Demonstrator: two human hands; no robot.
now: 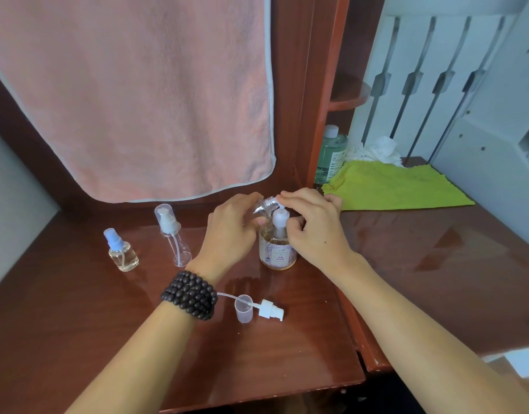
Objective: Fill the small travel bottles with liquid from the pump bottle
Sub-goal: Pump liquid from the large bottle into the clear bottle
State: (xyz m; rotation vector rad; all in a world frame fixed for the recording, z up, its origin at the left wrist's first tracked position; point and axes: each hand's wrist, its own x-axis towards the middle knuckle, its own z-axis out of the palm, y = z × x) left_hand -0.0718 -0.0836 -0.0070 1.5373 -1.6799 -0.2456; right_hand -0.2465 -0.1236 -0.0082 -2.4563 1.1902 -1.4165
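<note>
The pump bottle (277, 248) with amber liquid and a patterned label stands upright on the wooden desk (287, 354). My left hand (231, 231) holds a clear small travel bottle (264, 207) tilted, its threaded open neck right at the white pump head (280, 218). My right hand (312, 222) rests on that pump head, fingers curled over it. A removed white pump cap (270, 309) with its tube lies on the desk beside a clear small cap (244, 308). Two more travel bottles stand at the left: a blue-topped spray bottle (122, 251) and a taller capped pump bottle (172, 236).
A pink towel (131, 94) hangs behind the desk. On the right desk surface lie a green cloth (397, 186), crumpled white tissue (376, 150) and a green-tinted bottle (330, 153). A dark bead bracelet (190, 294) wraps my left wrist.
</note>
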